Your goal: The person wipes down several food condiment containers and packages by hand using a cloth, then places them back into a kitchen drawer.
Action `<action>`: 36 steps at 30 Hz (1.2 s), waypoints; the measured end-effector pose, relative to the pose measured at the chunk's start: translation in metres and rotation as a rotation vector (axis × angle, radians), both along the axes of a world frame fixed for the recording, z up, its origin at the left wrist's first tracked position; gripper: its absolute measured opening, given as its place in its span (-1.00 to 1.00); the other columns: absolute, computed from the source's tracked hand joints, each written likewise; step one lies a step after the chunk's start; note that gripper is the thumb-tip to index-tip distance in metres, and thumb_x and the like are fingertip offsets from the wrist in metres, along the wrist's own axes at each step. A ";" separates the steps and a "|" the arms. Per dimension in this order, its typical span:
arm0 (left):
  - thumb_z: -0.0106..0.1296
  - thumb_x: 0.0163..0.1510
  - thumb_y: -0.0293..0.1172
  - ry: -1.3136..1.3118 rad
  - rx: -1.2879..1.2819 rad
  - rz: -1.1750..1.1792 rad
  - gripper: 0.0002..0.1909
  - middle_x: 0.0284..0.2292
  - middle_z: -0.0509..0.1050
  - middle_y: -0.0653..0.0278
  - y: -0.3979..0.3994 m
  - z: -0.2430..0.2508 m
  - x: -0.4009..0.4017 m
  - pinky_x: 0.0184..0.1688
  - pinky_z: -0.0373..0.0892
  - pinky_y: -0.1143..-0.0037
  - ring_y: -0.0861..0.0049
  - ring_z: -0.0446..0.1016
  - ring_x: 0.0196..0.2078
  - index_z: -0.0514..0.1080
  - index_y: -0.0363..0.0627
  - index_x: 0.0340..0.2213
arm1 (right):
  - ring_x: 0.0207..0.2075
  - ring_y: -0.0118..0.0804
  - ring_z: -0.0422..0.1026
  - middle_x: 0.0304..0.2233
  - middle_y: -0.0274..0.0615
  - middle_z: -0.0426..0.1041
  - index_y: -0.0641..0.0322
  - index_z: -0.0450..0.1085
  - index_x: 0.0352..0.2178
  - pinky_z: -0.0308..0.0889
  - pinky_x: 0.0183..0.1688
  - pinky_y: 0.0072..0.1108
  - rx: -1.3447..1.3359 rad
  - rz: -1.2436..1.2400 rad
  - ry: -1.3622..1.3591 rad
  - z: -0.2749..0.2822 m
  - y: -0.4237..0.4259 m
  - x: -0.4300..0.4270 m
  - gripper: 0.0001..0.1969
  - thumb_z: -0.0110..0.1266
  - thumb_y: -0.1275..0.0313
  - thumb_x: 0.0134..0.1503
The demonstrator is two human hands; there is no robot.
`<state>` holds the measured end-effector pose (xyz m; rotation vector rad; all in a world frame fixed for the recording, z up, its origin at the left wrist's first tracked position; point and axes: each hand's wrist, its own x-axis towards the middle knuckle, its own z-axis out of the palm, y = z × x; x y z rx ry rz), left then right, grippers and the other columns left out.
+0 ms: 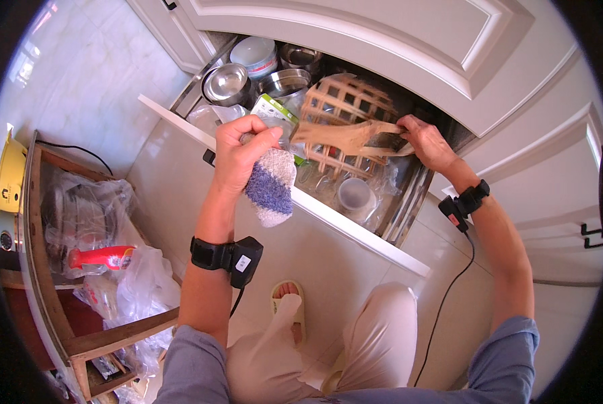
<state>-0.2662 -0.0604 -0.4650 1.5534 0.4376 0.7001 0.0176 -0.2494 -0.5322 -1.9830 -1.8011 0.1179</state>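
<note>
My left hand (246,151) is closed on a blue and white cloth (272,189), which hangs down in front of the open drawer. My right hand (427,141) grips the right end of a brown slatted lattice rack (349,136), probably wood, held over the drawer; its far part is blurred. Beneath and beside it, the drawer (331,219) holds metal bowls (226,83), a white bowl (254,54), a green and white box (276,108), a translucent cup (354,193) and clear plastic bags.
At the left, a wooden-framed shelf (124,333) holds plastic bags, a red item (104,258) and wrapped pans. A yellow container (11,174) stands beyond it. Cabinet doors (382,30) rise behind the drawer and to its right. A black cable (445,303) hangs from the right wrist device.
</note>
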 end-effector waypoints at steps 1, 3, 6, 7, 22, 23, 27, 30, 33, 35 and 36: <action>0.06 -0.14 -0.50 0.020 0.022 0.004 -0.83 -0.69 0.38 0.36 -0.002 0.000 0.002 -0.58 0.20 0.71 0.75 0.30 -0.63 0.35 -0.26 -0.71 | -0.31 0.08 0.31 -0.38 0.05 0.32 0.33 0.17 -0.37 0.25 -0.32 -0.36 0.001 0.000 0.000 0.001 0.000 -0.001 -0.86 -0.10 0.58 -0.03; 0.09 -0.15 -0.48 0.042 0.042 0.006 -0.82 -0.69 0.38 0.37 -0.005 -0.001 0.006 -0.58 0.20 0.71 0.76 0.31 -0.63 0.35 -0.27 -0.70 | -0.32 0.08 0.31 -0.38 0.05 0.31 0.33 0.17 -0.35 0.25 -0.32 -0.37 0.035 -0.082 0.083 0.004 -0.001 -0.004 -0.85 -0.10 0.57 -0.02; 0.19 -0.21 -0.37 0.270 0.226 0.008 -0.75 -0.67 0.39 0.34 -0.005 0.001 0.016 -0.56 0.23 0.69 0.74 0.31 -0.62 0.41 -0.35 -0.58 | -0.31 0.07 0.31 -0.38 0.04 0.31 0.33 0.17 -0.33 0.25 -0.33 -0.38 0.123 -0.111 0.106 0.009 0.001 -0.012 -0.83 -0.10 0.56 -0.02; 0.19 -0.21 -0.37 0.272 0.229 0.009 -0.75 -0.67 0.39 0.34 -0.004 0.001 0.018 -0.56 0.23 0.69 0.74 0.31 -0.62 0.41 -0.35 -0.58 | -0.31 0.07 0.31 -0.38 0.04 0.31 0.33 0.17 -0.33 0.25 -0.33 -0.38 0.126 -0.109 0.109 0.013 0.002 -0.015 -0.83 -0.10 0.56 -0.02; 0.11 -0.12 -0.42 0.088 0.119 0.349 -0.73 -0.38 0.45 0.30 -0.026 0.030 -0.008 -0.28 0.30 0.64 0.66 0.39 -0.35 0.42 -0.34 -0.34 | -0.25 -0.01 0.30 -0.36 0.02 0.32 0.29 0.21 -0.31 0.24 -0.24 -0.37 0.470 -0.020 0.029 0.067 0.051 -0.064 -0.81 -0.09 0.50 -0.02; 0.11 -0.12 -0.42 0.087 0.117 0.349 -0.73 -0.38 0.45 0.30 -0.023 0.030 -0.013 -0.28 0.30 0.64 0.66 0.39 -0.35 0.42 -0.34 -0.34 | -0.25 -0.01 0.30 -0.36 0.02 0.32 0.29 0.21 -0.31 0.24 -0.24 -0.37 0.468 -0.020 0.027 0.061 0.048 -0.061 -0.81 -0.09 0.50 -0.02; 0.10 -0.12 -0.46 -0.106 0.135 0.529 -0.69 -0.34 0.42 0.23 -0.002 0.038 -0.035 -0.30 0.32 0.62 0.61 0.39 -0.35 0.37 -0.38 -0.30 | -0.44 -0.15 0.38 -0.45 -0.05 0.36 0.27 0.23 -0.29 0.29 -0.32 -0.47 0.132 -0.475 0.315 -0.005 0.017 -0.030 -0.74 0.00 0.49 -0.08; 0.08 -0.10 -0.48 -0.202 0.009 0.573 -0.66 -0.31 0.39 0.19 -0.004 0.050 -0.051 -0.33 0.34 0.60 0.57 0.40 -0.35 0.32 -0.39 -0.25 | -0.42 -0.28 0.39 -0.43 -0.04 0.37 0.32 0.24 -0.33 0.29 -0.35 -0.50 -0.093 -0.567 0.288 -0.044 0.015 -0.047 -0.72 0.04 0.44 -0.13; 0.05 -0.08 -0.49 -0.241 -0.081 0.558 -0.65 -0.30 0.38 0.17 -0.012 0.060 -0.057 -0.33 0.36 0.59 0.55 0.40 -0.33 0.29 -0.39 -0.22 | -0.33 -0.06 0.41 -0.39 0.05 0.41 0.34 0.25 -0.32 0.30 -0.27 -0.37 -0.066 -0.662 0.516 -0.070 0.014 -0.033 -0.66 0.09 0.36 -0.11; 0.03 -0.07 -0.50 -0.258 -0.064 0.562 -0.65 -0.30 0.38 0.17 -0.015 0.066 -0.065 -0.33 0.36 0.59 0.55 0.40 -0.33 0.29 -0.39 -0.22 | -0.43 -0.14 0.40 -0.45 -0.02 0.41 0.34 0.27 -0.35 0.32 -0.34 -0.37 -0.188 -0.708 1.295 -0.065 0.020 -0.036 -0.67 0.12 0.34 -0.11; 0.03 -0.07 -0.49 -0.281 -0.094 0.562 -0.65 -0.29 0.38 0.18 -0.018 0.068 -0.062 -0.33 0.36 0.59 0.55 0.40 -0.32 0.29 -0.39 -0.22 | -0.52 -0.28 0.35 -0.54 -0.21 0.36 0.24 0.27 -0.37 0.34 -0.41 -0.41 -0.282 -0.633 1.389 -0.075 0.018 -0.018 -0.72 0.12 0.33 -0.09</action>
